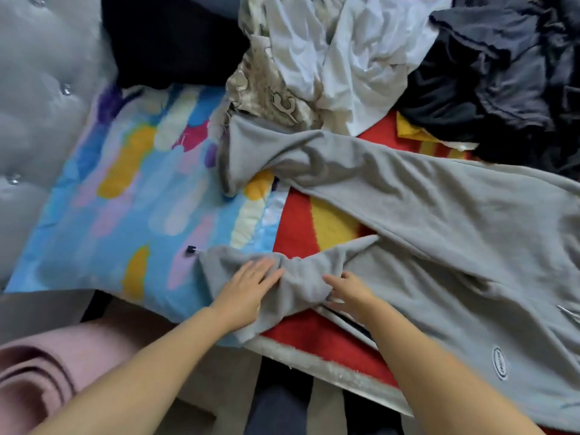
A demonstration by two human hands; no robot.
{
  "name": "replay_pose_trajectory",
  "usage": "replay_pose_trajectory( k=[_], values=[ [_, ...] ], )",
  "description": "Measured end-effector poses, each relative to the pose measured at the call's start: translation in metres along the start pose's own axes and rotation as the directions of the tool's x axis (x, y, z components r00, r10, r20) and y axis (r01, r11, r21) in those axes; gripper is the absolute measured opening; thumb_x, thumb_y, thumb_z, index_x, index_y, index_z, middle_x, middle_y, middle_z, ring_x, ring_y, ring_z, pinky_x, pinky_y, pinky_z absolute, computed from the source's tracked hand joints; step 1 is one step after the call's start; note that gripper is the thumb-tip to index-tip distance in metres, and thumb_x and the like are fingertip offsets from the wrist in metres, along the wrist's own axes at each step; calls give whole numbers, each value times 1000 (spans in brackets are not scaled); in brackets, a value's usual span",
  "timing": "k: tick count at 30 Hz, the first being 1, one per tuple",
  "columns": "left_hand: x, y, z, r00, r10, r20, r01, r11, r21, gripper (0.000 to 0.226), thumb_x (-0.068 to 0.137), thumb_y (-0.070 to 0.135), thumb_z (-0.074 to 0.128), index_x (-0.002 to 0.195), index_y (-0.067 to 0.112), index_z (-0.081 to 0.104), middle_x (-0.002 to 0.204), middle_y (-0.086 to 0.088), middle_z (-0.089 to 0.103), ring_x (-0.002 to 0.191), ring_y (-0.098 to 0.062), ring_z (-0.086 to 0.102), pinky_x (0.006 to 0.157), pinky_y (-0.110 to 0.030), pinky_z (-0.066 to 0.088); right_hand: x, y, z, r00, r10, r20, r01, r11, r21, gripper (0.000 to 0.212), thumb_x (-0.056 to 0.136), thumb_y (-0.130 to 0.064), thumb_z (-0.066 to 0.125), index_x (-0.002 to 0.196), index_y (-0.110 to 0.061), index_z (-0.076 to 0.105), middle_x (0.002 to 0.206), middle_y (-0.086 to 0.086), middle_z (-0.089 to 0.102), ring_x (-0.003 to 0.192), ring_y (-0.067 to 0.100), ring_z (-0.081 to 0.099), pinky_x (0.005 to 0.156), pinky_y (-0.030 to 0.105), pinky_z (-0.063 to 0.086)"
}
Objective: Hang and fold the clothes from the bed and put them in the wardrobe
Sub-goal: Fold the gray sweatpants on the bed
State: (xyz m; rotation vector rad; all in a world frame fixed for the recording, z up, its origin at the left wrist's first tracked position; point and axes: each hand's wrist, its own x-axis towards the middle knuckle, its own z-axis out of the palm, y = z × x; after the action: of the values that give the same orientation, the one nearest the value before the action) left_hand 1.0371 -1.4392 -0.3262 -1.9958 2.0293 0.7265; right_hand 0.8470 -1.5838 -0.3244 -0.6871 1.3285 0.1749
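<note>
Grey sweatpants [455, 233] lie spread across the bed, legs pointing left, a small oval logo near the waist at the right. My left hand [248, 287] lies flat with straight fingers on the end of the near leg. My right hand [348, 291] rests on the same leg a little to the right, its fingers bent into the bunched cloth where the leg is twisted. The far leg stretches to the pillow's upper edge.
A colourful pillow [125, 208] lies at the left on a red and yellow blanket [298, 230]. A white and beige garment [329, 58] and dark clothes [502, 89] are piled at the back. Grey tufted headboard [37, 105] on the left; pink rolled mat [34, 381] below.
</note>
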Motion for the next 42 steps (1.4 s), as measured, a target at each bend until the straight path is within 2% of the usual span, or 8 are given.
replay_pose_trajectory(
  k=[11, 14, 20, 24, 27, 31, 37, 42],
  values=[
    [-10, -49, -2, 971, 83, 223, -121, 979, 162, 132, 67, 33, 82, 147, 13, -21, 158, -14, -6, 141, -19, -10, 118, -32, 9, -2, -72, 33, 982, 148, -114, -73, 867, 494, 16, 96, 1, 34, 91, 2, 50, 71, 14, 61, 55, 19, 65, 37, 23, 49],
    [-6, -46, -16, 913, 80, 399, -181, 958, 224, 123, 76, 51, 71, 148, 8, -18, 145, -11, -37, 140, -26, -30, 115, -40, -17, 10, -89, 42, 983, 115, -143, 39, 628, 778, 27, 98, 3, 31, 120, 10, 45, 107, 21, 58, 104, 29, 63, 79, 32, 56],
    [0, -72, -21, 964, 36, -264, -55, 996, -66, 40, 72, 14, 49, 104, 11, 72, 106, -11, 71, 96, -28, 69, 94, -34, 35, 19, -100, 49, 997, -21, -76, 74, 592, 803, 30, 98, -6, 40, 126, 0, 48, 118, 19, 58, 112, 29, 60, 89, 42, 54],
    [26, -88, -67, 786, -616, 54, 344, 363, -866, 21, 80, 15, 49, 94, 17, 65, 91, -6, 66, 83, -17, 62, 69, -22, 47, 21, -95, 34, 993, -98, -72, 117, 926, 360, 56, 97, -3, 33, 146, -30, 28, 131, 4, 56, 110, 24, 61, 97, 44, 42],
    [23, -105, -89, 736, -567, 369, 311, -201, -929, 18, 96, 17, 55, 87, 5, 65, 74, -6, 69, 62, -12, 66, 57, -17, 52, 22, -91, 26, 997, -46, -62, 55, 984, 168, 59, 98, -3, 36, 150, -28, 23, 126, 6, 58, 96, 21, 64, 94, 43, 44],
    [-6, -140, -75, 685, -642, 345, 662, 350, -662, 21, 94, 25, 59, 82, 8, 63, 80, -12, 66, 81, -28, 64, 69, -36, 44, 33, -100, 35, 975, -110, -196, 102, 994, -48, 38, 97, -5, 42, 134, -11, 47, 107, 7, 62, 79, 16, 62, 75, 32, 49],
    [46, -150, -108, 671, -704, -232, 388, 600, -699, 21, 90, 17, 62, 105, 2, 63, 101, -18, 61, 99, -34, 58, 85, -37, 43, 50, -155, 54, 906, -371, -205, 314, 913, -261, 38, 92, 1, 35, 123, -6, 55, 101, 6, 63, 81, 16, 63, 79, 36, 52],
    [126, -118, -136, 845, -534, -35, 456, 754, -473, 36, 90, 42, 57, 95, 6, 61, 110, -14, 53, 111, -33, 47, 89, -39, 43, 56, -171, 76, 899, -417, -136, 312, 825, -470, 37, 92, -6, 41, 125, -14, 56, 117, 10, 64, 99, 26, 65, 83, 35, 54]
  ],
)
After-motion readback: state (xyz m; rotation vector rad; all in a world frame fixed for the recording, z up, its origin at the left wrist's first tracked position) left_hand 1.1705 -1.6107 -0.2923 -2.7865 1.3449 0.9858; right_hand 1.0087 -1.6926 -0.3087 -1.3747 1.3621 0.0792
